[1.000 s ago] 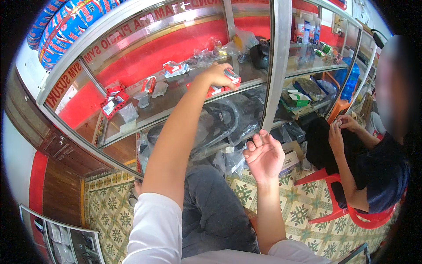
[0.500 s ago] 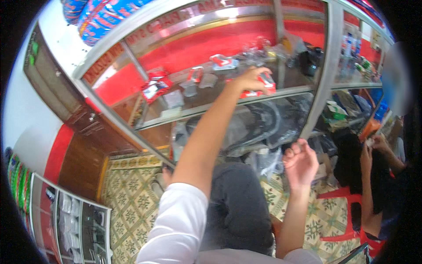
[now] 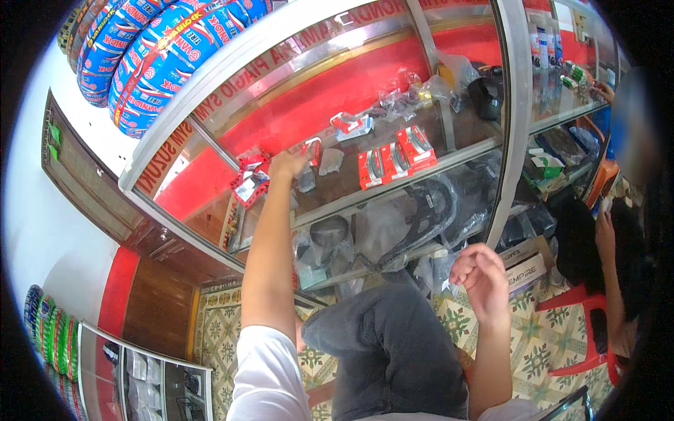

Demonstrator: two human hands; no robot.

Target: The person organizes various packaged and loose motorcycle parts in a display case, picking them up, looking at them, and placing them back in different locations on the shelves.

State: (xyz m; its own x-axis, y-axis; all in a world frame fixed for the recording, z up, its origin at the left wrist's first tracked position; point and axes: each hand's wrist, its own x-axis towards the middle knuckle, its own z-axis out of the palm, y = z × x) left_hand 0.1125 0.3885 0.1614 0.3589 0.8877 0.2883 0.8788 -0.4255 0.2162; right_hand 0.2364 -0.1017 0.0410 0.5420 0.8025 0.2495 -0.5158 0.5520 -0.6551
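My left hand [image 3: 288, 166] reaches up onto the upper shelf of a glass display cabinet [image 3: 365, 200], and its fingertips pinch a small red-edged packet [image 3: 314, 149]. Another red packet [image 3: 251, 179] lies just left of the hand, and three red-and-white packets [image 3: 394, 160] stand further right on the same shelf. My right hand [image 3: 481, 272] hovers lower down in front of the cabinet, fingers loosely curled with nothing in them, above my bent knee in grey trousers [image 3: 386, 344].
Clear bags of dark parts [image 3: 414, 210] fill the lower shelf. Wrapped blue-and-red tyres [image 3: 151, 52] lie on the cabinet top. A person in dark clothes [image 3: 618, 245] sits on a red plastic stool [image 3: 586, 330] at the right. The floor [image 3: 217, 337] is patterned tile.
My left hand has moved left along the upper shelf, away from the red-and-white packets it was at. The view has swung, and my right hand stays raised in front.
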